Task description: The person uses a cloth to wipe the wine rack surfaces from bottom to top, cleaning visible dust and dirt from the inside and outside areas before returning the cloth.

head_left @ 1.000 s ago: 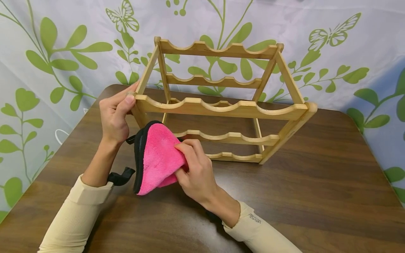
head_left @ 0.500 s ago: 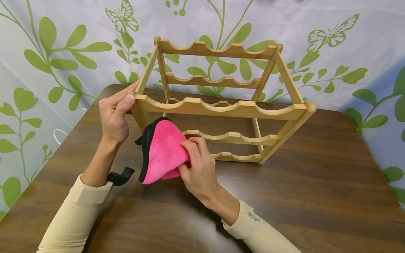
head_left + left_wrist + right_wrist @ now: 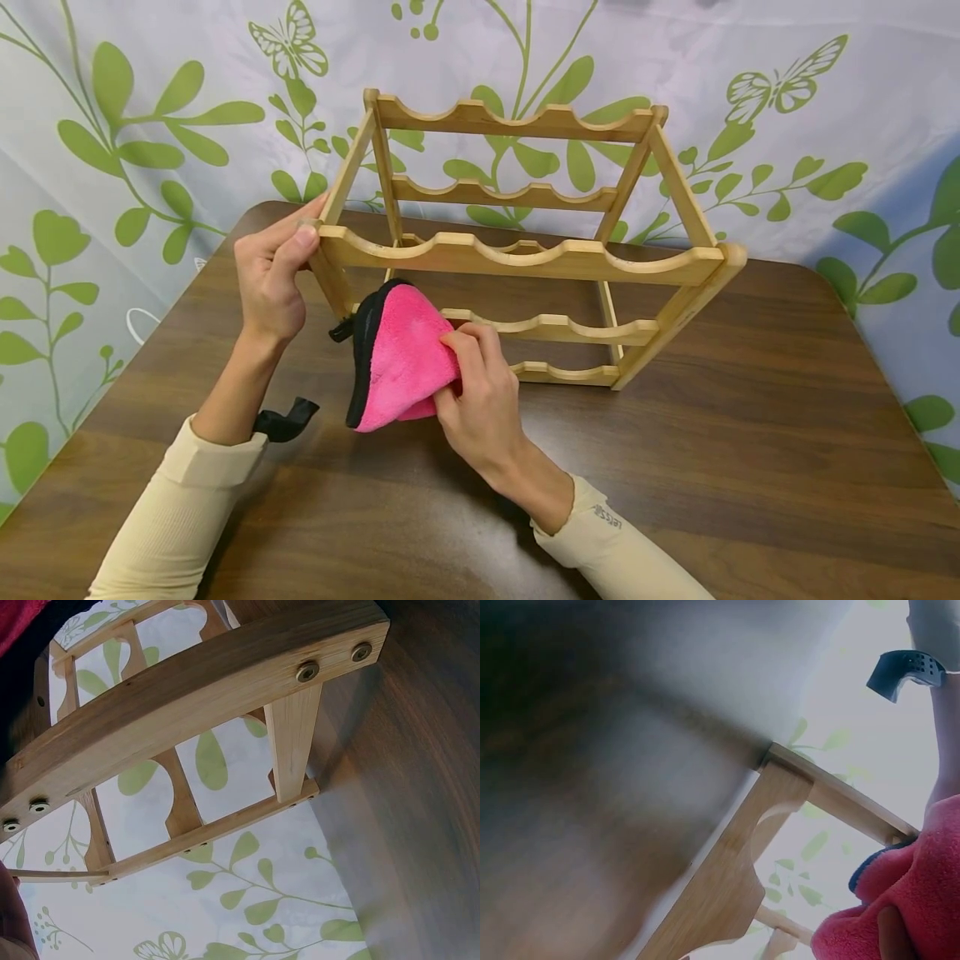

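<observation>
A light wooden wine rack [image 3: 525,257] with scalloped rails stands on the brown table. My left hand [image 3: 272,271] grips its near left top corner, thumb on the front and fingers behind the post. My right hand [image 3: 483,404] pinches a folded pink cloth [image 3: 408,358] with black edging, held in front of the rack's lower left rails. The cloth covers the left ends of those rails in the head view. In the right wrist view, a finger presses into the pink cloth [image 3: 922,900]. Metal bolts [image 3: 307,671] show along the rack's side post in the left wrist view.
The wooden table [image 3: 787,433] extends to the right of the rack. Behind it hangs a white curtain [image 3: 172,100] printed with green leaves and butterflies. A black strap [image 3: 287,419] sticks out from the left wrist. A white cord [image 3: 138,323] loops at the table's left edge.
My right hand has moved the pink cloth to the right and slightly up, along the front of the rack. The left hand keeps its grip on the corner.
</observation>
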A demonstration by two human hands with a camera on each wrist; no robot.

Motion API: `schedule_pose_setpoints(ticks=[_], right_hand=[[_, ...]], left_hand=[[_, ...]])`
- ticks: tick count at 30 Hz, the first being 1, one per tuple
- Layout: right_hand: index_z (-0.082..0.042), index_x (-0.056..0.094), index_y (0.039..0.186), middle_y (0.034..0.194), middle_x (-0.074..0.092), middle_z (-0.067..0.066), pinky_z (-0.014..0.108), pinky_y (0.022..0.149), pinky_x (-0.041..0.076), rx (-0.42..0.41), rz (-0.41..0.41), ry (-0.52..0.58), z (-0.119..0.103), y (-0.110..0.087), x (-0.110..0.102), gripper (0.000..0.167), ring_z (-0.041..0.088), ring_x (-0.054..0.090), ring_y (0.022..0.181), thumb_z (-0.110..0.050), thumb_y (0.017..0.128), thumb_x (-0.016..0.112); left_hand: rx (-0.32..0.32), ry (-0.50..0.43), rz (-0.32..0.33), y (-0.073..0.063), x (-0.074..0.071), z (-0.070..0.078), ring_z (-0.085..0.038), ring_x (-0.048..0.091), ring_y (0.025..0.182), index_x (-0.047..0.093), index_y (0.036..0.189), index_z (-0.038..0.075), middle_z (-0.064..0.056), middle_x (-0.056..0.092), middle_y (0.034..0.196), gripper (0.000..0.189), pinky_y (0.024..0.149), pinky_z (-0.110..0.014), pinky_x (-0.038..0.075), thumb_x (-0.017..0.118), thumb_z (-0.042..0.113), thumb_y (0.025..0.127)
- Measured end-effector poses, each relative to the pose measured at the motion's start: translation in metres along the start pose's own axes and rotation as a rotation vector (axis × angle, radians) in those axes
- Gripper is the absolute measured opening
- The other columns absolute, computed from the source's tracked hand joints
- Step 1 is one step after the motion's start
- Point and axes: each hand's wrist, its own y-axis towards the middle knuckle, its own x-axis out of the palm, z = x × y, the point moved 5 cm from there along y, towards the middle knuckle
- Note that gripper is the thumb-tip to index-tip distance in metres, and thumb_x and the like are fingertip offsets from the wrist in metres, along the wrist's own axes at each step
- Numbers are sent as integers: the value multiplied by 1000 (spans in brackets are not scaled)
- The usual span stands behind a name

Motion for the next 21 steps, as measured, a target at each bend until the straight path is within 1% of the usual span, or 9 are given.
schedule_pose_setpoints(ticks=[5, 12, 21], right_hand=[[2, 57, 105, 105, 54, 18, 43, 72, 58, 16, 4, -2, 2, -1, -3, 32, 28, 62, 89, 11, 74, 61], [4, 55, 106, 107, 54, 18, 42, 76, 57, 47, 4, 18, 6, -3, -7, 35, 27, 62, 91, 14, 73, 55], [4, 55, 107, 110, 55, 19, 42, 79, 57, 61, 7, 18, 8, -4, -13, 33, 27, 62, 99, 13, 75, 54]], left_hand=[[-1, 6, -3, 0, 0, 0, -9, 63, 71, 72, 113, 0, -14, 68, 116, 36, 54, -15, 49, 47, 13, 90], [-7, -8, -7, -1, 0, 0, -10, 66, 74, 72, 113, -1, -14, 68, 117, 36, 56, -15, 51, 46, 12, 91], [-6, -8, -10, 0, 0, 0, -11, 67, 77, 72, 113, -1, -15, 68, 117, 36, 57, -15, 51, 46, 11, 91]])
